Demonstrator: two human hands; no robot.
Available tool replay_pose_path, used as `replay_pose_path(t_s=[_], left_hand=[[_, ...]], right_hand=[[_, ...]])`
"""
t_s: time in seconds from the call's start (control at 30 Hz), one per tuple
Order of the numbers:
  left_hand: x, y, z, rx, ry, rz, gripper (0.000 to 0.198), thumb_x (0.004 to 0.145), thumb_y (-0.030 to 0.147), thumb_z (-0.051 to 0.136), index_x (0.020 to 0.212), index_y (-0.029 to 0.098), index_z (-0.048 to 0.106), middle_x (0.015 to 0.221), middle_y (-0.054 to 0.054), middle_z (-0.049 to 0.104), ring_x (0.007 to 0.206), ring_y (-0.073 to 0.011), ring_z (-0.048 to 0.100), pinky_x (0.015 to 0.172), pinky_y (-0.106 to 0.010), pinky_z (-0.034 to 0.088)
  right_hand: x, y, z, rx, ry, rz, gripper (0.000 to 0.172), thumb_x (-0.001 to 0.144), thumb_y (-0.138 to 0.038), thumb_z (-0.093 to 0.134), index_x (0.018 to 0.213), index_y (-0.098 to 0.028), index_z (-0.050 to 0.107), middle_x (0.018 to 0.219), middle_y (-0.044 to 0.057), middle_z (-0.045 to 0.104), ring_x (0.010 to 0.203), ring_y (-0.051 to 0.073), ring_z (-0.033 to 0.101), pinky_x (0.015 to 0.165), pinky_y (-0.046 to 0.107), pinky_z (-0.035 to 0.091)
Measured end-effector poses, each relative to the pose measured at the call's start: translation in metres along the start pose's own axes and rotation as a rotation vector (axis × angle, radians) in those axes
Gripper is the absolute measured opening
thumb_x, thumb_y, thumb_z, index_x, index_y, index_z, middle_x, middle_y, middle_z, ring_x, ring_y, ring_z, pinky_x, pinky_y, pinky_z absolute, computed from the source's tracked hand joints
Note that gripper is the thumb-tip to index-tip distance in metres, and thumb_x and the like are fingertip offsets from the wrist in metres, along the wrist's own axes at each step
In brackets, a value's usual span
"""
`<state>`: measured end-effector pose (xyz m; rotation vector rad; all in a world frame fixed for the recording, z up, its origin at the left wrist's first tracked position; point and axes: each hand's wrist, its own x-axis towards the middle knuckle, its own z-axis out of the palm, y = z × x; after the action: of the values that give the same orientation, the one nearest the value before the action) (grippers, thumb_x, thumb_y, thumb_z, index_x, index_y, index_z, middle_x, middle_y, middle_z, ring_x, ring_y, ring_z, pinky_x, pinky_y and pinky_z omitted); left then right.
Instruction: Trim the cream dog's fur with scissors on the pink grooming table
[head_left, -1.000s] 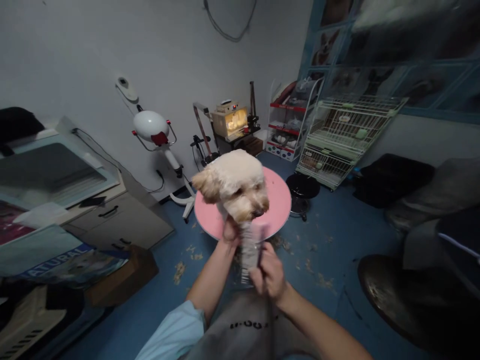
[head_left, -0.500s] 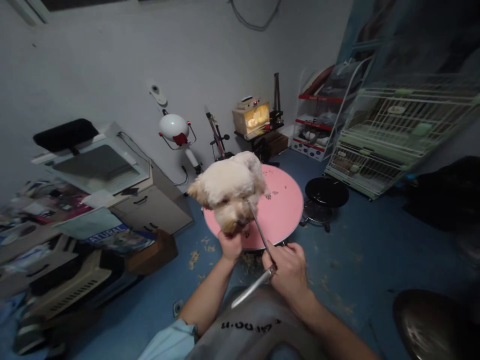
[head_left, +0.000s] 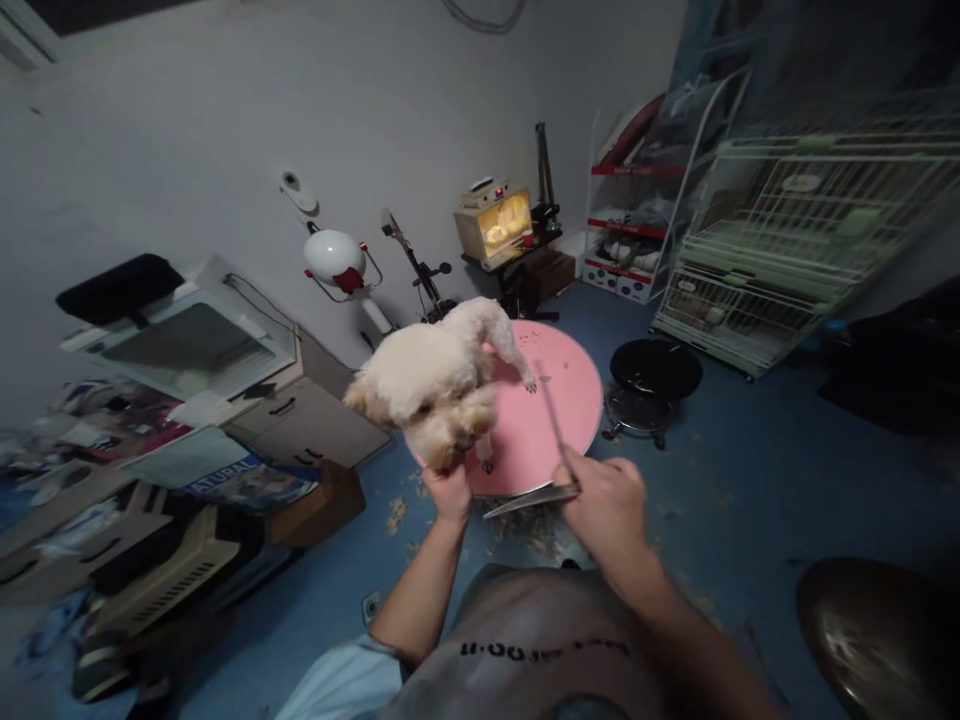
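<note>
box (head_left: pixel 471 235) (glowing, contents unclear) stands beyond dog (head_left: pixel 429 375)

Scissors (head_left: pixel 532 499) moved off dog's muzzle (head_left: pixel 455 425), foreleg (head_left: pixel 484 450) more visible

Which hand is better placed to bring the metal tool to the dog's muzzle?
Likely the right hand: it holds the metal tool, to the right of the muzzle. The left hand is at the muzzle's underside, so it seems better suited to steadying the dog.
</note>
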<state>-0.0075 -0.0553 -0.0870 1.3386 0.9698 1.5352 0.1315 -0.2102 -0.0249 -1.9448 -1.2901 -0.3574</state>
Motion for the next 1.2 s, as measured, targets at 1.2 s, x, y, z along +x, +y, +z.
replay_pose_path(t_s=[1.2], left_hand=[[0.049,0.055,-0.055,-0.320,0.072,0.004,0.031,0.073,0.045,0.081,0.085,0.016,0.077,0.088,-0.005,0.074,0.095,-0.0167,0.069,0.095,-0.027,0.054]], right_hand=[[0.059,-0.038,0.086,0.583,-0.686,-0.307,0.041,0.082,-0.008,0.044,0.120,-0.018,0.056,0.096,0.007,0.068,0.083,0.019,0.064,0.075,0.030,0.049]])
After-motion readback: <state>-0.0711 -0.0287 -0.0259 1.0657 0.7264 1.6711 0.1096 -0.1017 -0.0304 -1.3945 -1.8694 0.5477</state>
